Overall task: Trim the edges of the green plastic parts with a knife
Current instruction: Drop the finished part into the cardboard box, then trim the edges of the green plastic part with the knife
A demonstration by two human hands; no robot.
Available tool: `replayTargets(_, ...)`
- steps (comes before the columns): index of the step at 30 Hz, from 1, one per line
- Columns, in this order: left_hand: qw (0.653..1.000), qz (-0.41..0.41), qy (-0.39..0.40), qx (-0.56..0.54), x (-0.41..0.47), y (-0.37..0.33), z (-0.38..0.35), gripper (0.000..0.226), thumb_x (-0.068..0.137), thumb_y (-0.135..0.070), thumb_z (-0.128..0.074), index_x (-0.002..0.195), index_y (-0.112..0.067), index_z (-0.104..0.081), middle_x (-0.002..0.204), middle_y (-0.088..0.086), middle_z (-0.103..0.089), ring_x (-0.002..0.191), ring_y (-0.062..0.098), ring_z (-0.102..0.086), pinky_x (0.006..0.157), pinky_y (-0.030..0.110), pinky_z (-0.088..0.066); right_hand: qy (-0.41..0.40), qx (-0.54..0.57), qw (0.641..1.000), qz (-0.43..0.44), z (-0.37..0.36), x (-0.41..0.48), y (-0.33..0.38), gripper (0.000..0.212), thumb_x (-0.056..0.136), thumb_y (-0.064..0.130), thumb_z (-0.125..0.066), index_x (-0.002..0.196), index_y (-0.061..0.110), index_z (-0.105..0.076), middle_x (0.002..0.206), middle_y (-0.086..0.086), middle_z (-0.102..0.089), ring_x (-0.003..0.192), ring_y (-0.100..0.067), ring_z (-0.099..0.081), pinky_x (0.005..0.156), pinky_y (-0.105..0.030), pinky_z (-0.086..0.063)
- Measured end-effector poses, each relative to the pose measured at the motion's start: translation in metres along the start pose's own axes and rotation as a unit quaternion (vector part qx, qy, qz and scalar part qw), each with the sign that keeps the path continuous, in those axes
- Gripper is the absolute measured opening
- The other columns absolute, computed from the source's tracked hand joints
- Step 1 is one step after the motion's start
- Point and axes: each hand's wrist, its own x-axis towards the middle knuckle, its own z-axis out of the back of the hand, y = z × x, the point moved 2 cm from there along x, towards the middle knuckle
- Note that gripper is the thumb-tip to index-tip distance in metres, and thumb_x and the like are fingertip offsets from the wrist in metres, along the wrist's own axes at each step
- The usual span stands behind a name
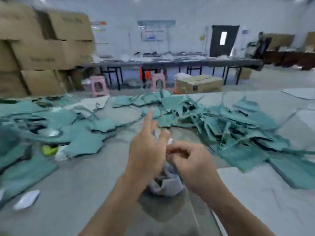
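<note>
Our right hand (190, 160) curls its fingers (177, 150) into a tight pinch on something small and pale at the tips of our left hand (146, 150), though blur keeps us from saying what it is; the left forefinger (150, 116) points up and away while the other left fingers bend loosely toward the pinch. No knife shows between our fingers, and we cannot tell whether a blade is hidden in the grip. Just under both hands hangs a crumpled grey rag or glove (167, 183), touching the heels of our palms, above a dark stain on the grey table (85, 193).

Beyond the fingertips, and to either side of them, the green plastic parts (238, 133) lie in loose heaps, well apart from our grip, none of them in hand. A lime-green object (49, 149) sits off to the left of our left hand, and a white scrap (27, 199) lies nearer the table edge. Stacked cardboard boxes (42, 48) and pink stools (99, 86) stand far past the heaps.

We judge that the trimming proper waits on this fiddling at the fingertips. To do it well, we should finish seating whatever we pinch, keep the left fingers clear of any edge, then draw one part flat to the table before cutting
</note>
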Motion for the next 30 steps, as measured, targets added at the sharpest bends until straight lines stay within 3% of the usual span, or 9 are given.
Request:
replayTargets(4, 0.982, 0.104, -0.108, 0.112, 0.03, 0.086, 0.055, 0.084, 0.092, -0.035, -0.062, 0.155, -0.044, -0.007, 0.159, -0.009, -0.039, 0.139, 0.02, -0.046, 0.108, 0.034, -0.036, 0.041, -0.042, 0.997, -0.04, -0.067, 0.054, 0.006, 0.028, 0.089, 0.012, -0.061, 0.101, 0.032, -0.077, 0.07, 0.011, -0.071, 0.055, -0.005, -0.063, 0.053, -0.016, -0.048)
replayTargets(7, 0.962, 0.135, -0.159, 0.177, 0.039, 0.131, 0.077, 0.09, 0.088, -0.018, -0.063, 0.157, -0.033, -0.008, 0.164, -0.002, -0.027, 0.149, 0.021, -0.029, 0.12, 0.04, -0.03, 0.097, -0.055, 0.992, -0.055, -0.102, 0.086, -0.001, 0.037, 0.091, 0.017, -0.057, 0.123, 0.032, -0.069, 0.094, 0.006, -0.075, 0.059, -0.003, -0.062, 0.055, -0.015, -0.048)
replayTargets(10, 0.948, 0.154, -0.143, 0.241, 0.043, 0.174, 0.08, 0.088, 0.085, -0.015, -0.062, 0.159, -0.02, -0.015, 0.165, 0.001, -0.022, 0.152, 0.019, -0.018, 0.124, 0.039, -0.023, 0.1, -0.106, 0.989, -0.027, -0.132, 0.116, -0.003, 0.056, 0.09, 0.02, -0.055, 0.143, 0.035, -0.052, 0.121, 0.006, -0.066, 0.087, -0.001, -0.06, 0.092, -0.023, -0.051)
replayTargets(13, 0.931, 0.184, -0.071, 0.307, 0.049, 0.202, 0.068, 0.074, 0.088, -0.029, -0.054, 0.156, -0.02, -0.027, 0.16, 0.0, -0.032, 0.147, 0.02, -0.025, 0.123, 0.034, -0.015, 0.069, -0.234, 0.969, 0.031, -0.152, 0.153, -0.006, 0.066, 0.09, 0.018, -0.051, 0.153, 0.03, -0.036, 0.155, 0.005, -0.04, 0.144, -0.014, -0.031, 0.122, -0.034, -0.022)
replayTargets(16, 0.919, 0.164, -0.034, 0.358, 0.057, 0.212, 0.062, 0.062, 0.088, -0.033, -0.051, 0.149, -0.029, -0.04, 0.153, -0.005, -0.043, 0.141, 0.015, -0.034, 0.12, 0.032, -0.013, 0.123, -0.329, 0.93, 0.104, -0.175, 0.187, -0.004, 0.062, 0.087, 0.01, -0.05, 0.147, 0.02, -0.045, 0.145, -0.004, -0.049, 0.136, -0.025, -0.036, 0.114, -0.032, -0.023)
replayTargets(20, 0.947, 0.134, -0.074, 0.282, 0.058, 0.209, 0.067, 0.062, 0.082, -0.025, -0.063, 0.143, -0.031, -0.054, 0.127, 0.0, -0.069, 0.12, 0.025, -0.055, 0.109, 0.032, -0.038, 0.255, -0.454, 0.842, 0.143, -0.211, 0.201, -0.018, 0.048, 0.09, 0.017, -0.059, 0.138, 0.017, -0.05, 0.133, -0.008, -0.061, 0.126, -0.031, -0.054, 0.104, -0.037, -0.038)
replayTargets(23, 0.96, 0.086, -0.043, 0.262, 0.058, 0.2, 0.065, 0.062, 0.077, -0.032, -0.052, 0.139, -0.035, -0.058, 0.118, -0.007, -0.073, 0.113, 0.021, -0.057, 0.106, 0.025, -0.038, 0.279, -0.464, 0.827, 0.152, -0.227, 0.198, -0.027, 0.032, 0.092, 0.013, -0.058, 0.124, 0.018, -0.06, 0.128, -0.008, -0.064, 0.119, -0.031, -0.06, 0.093, -0.033, -0.045)
replayTargets(26, 0.965, 0.078, -0.115, 0.222, 0.059, 0.195, 0.072, 0.065, 0.079, -0.033, -0.058, 0.143, -0.037, -0.052, 0.139, -0.011, -0.061, 0.13, 0.013, -0.048, 0.117, 0.028, -0.029, 0.232, -0.488, 0.824, 0.169, -0.221, 0.194, -0.017, 0.028, 0.092, 0.015, -0.059, 0.118, 0.023, -0.06, 0.119, -0.004, -0.067, 0.113, -0.028, -0.064, 0.081, -0.033, -0.043)
replayTargets(30, 0.951, 0.119, -0.272, 0.083, 0.049, 0.174, 0.089, 0.097, 0.076, -0.032, -0.064, 0.154, -0.048, -0.008, 0.16, -0.023, -0.023, 0.147, 0.002, -0.023, 0.119, 0.032, -0.025, 0.154, -0.483, 0.85, 0.145, -0.176, 0.193, 0.014, 0.016, 0.088, 0.012, -0.059, 0.096, 0.025, -0.06, 0.093, -0.001, -0.07, 0.09, -0.027, -0.068, 0.064, -0.032, -0.038)
